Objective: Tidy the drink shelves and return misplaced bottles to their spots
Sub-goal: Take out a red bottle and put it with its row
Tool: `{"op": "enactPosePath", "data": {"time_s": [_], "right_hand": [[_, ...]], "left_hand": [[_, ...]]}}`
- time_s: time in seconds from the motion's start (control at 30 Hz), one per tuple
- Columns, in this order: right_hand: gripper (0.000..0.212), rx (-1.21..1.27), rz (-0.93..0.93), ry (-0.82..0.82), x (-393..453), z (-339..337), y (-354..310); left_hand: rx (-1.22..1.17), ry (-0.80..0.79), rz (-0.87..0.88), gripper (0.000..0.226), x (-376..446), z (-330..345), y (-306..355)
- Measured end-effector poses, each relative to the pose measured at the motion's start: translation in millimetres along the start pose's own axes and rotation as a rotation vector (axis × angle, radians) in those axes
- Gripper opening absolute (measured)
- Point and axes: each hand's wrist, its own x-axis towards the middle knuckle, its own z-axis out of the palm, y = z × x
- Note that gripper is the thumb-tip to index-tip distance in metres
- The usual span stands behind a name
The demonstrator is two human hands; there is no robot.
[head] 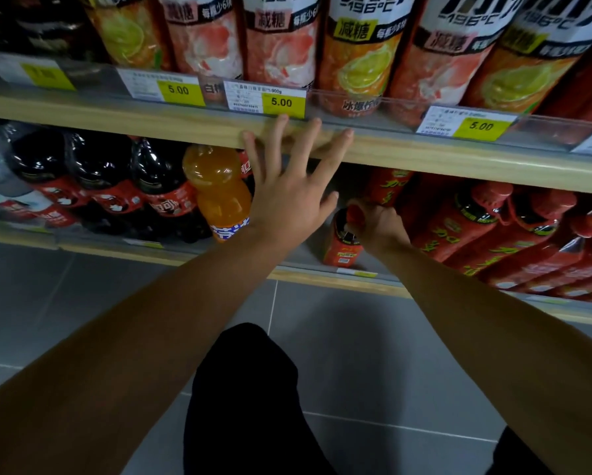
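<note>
Left hand: the left hand is spread wide and holds nothing; its fingertips rest on the wooden edge of the upper shelf, just under a price tag.
Right hand: the right hand is curled shut over the cap end of a small red bottle, thumb and fingers wrapped round the neck.
Red bottle: upright on the lower shelf, alone in a gap below the left palm, with the red tea bottles just right of the gripping fingers.
Orange bottle: an orange soda stands just left of the left wrist, beside the cola bottles; it looks out of place among them.
Handling: the red bottle is likely a full, stiff plastic one, fairly light for one hand; its shrink label may be slick, so the neck under the cap is the sure hold.
Orange handling: heavier and wider; best taken round its waist.
Writing: yellow tags read 5.00; one adds 900g. The tall bottles above show -196°C and 减糖. The rest is too blurred to read.
</note>
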Motion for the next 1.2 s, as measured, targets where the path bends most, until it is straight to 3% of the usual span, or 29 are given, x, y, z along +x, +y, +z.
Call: {"op": "enactPosePath", "data": {"time_s": [0.27,0.63,0.8,0.97,1.1,1.2], "right_hand": [[0.047,0.139,-0.049,0.159,-56,-60,8],[0.038,0.152,-0.179,0.166,-126,-164,27],[0.034,0.144,-0.131,0.282,-145,-198,31],[0.035,0.175,-0.065,0.502,-165,-231,26],[0.028,0.148,-0.018,0.629,-181,-259,20],[0.041,0.108,-0.017,0.666,-192,-273,17]], "left_hand": [[-0.011,-0.132,-0.022,0.078,0,-17,3],[-0.030,-0.366,-0.163,0.088,6,-50,34],[-0.312,-0.312,-0.050,0.086,-12,-70,94],[-0.561,-0.228,-0.020,0.098,-17,-91,176],[-0.683,-0.205,-0.181,0.114,1,-103,223],[-0.768,-0.169,-0.315,0.114,16,-105,242]]}}
